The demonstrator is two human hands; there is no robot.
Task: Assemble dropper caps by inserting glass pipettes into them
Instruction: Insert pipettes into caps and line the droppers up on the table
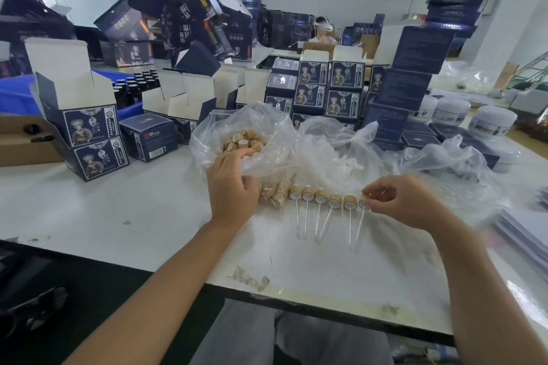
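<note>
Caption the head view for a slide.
Right hand sets sixth assembled dropper cap in row; left hand reaches into bag of caps.

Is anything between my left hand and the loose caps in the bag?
Yes: the left hand rests on the clear plastic bag, whose film folds over part of the loose caps. The bag's mouth looks open above them.

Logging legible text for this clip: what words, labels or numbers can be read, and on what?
"温泉", large white characters: tilted dark boxes at the back.
Print on portrait boxes: too small to read.
Barcode label on small box: blurred.
Jar labels: unreadable.
</note>
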